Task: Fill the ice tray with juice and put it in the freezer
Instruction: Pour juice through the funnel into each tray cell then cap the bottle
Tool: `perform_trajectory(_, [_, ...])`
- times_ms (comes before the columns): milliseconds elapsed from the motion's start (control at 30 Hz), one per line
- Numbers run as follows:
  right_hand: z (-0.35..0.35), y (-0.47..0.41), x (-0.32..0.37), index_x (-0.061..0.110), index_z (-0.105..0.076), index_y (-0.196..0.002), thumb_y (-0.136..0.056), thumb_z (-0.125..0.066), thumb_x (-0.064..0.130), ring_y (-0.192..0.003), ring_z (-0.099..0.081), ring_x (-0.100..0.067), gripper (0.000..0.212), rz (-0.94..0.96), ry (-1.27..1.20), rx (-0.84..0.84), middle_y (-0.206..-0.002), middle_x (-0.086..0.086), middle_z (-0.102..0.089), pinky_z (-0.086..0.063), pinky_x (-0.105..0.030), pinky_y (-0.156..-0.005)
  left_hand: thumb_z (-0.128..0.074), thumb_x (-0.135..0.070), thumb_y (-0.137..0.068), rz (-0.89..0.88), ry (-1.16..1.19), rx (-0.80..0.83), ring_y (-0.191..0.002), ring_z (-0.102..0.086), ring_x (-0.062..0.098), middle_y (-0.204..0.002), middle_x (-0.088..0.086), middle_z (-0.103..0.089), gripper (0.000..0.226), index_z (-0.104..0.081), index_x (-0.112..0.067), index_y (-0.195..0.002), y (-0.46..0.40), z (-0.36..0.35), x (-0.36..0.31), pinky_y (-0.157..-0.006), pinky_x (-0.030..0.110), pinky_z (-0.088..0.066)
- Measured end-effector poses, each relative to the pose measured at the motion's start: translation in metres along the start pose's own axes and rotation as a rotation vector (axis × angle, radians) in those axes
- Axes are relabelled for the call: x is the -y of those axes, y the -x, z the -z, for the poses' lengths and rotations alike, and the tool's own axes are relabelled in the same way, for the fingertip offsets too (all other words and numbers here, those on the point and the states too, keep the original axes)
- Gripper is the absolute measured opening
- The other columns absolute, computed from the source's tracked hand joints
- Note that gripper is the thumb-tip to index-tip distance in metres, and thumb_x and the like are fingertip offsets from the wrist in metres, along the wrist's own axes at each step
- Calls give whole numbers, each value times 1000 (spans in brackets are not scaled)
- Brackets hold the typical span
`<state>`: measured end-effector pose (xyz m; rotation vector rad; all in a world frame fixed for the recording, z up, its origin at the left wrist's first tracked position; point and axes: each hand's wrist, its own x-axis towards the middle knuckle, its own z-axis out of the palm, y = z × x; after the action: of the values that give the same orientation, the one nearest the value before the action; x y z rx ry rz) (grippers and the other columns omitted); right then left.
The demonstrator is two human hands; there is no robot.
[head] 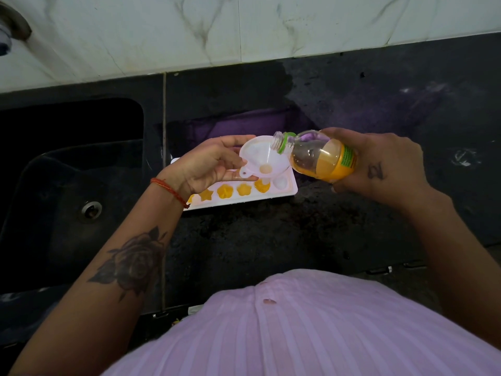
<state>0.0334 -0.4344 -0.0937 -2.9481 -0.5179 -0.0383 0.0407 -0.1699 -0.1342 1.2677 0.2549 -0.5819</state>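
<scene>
Filling is underway, roughly midway by my read: the white plastic ice tray with shaped cells [287, 189] sits flat on the black speckled stone counter [271, 234] at frame centre, just right of the dark sink [67, 172]. The near row shows several cells already orange with juice; the rightmost near cell looks still white, and the far row is hidden behind the hand and funnel, so can't tell. The freezer step is not yet done. The left hand [206, 164] pinches the translucent white plastic funnel [260, 161] by its rim, thumb on top, fingers loosely curled below, spout over a near-row cell with a little juice pooled in it. The right hand [379, 161] is wrapped round the clear plastic bottle of orange juice with green neck ring [317, 156], tipped near horizontal, uncapped mouth over the funnel bowl; about half full, no stream visible. A purple cloth [244, 123] lies behind the tray.
</scene>
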Motion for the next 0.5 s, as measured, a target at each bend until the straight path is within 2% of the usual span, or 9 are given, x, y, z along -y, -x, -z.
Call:
perform_trajectory(233, [3,7,-12,41,-43,-133,-64,-79,37,-88,-61,-32,78,-24,-9,-15,-98,-6,-69,-35,-31,-67,-40,18,-84,23,-20,32,-102,-64,29,-128,19,-59,52,-54,-7,-128,-11,-17,-1,-69,32,-60])
perform_trajectory(367, [5,12,-19,41,-41,-134,-72,-72,39,-91,-61,-33,69,-32,66,-1,-104,-6,-67,-35,-32,-67,-40,19,-83,25,-42,49,-100,-65,27,-126,17,-60,51,-57,-8,-122,-16,-24,1,-67,31,-61])
perform_trajectory(500, [5,13,-23,41,-40,-134,-76,-69,37,-92,-60,-33,65,-45,140,-10,-105,-5,-65,-34,-34,-68,-40,19,-84,29,-41,52,-99,-65,26,-126,18,-59,51,-55,-6,-126,-19,-27,2,-64,29,-60])
